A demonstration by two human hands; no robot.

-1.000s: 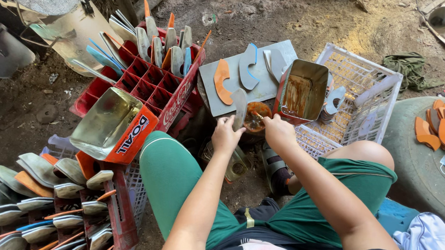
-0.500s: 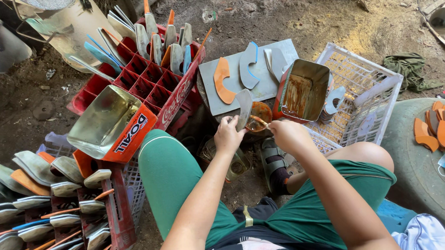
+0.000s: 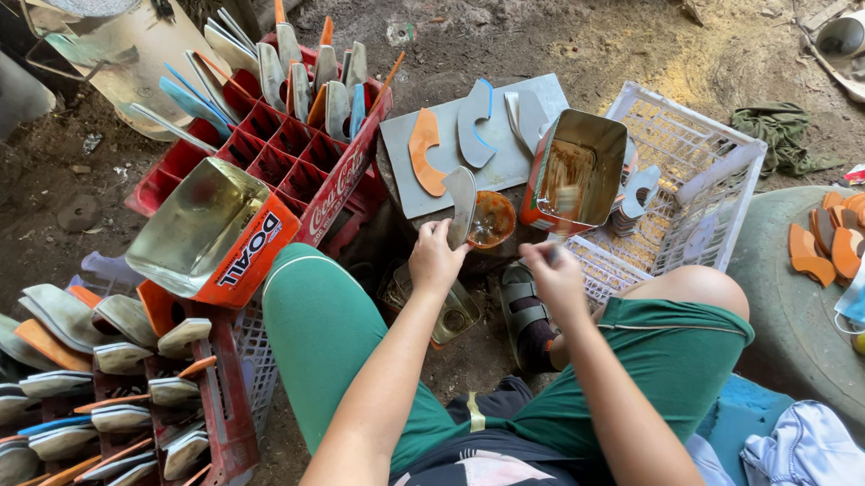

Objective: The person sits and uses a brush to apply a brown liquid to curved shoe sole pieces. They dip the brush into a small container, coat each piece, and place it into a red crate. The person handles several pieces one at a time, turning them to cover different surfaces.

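At the centre of the frame a grey shoe sole (image 3: 461, 205) is gripped upright by the closed fingers of the left hand (image 3: 435, 259), its tip just beside a small orange glue pot (image 3: 493, 219). A thin brush handle (image 3: 551, 250) is pinched in the curled right hand (image 3: 557, 277). Room is hemmed by the grey board (image 3: 533, 98) above, the open tin (image 3: 575, 169) and white crate (image 3: 712, 177) to the right, and the red crate (image 3: 292, 152) at upper left.
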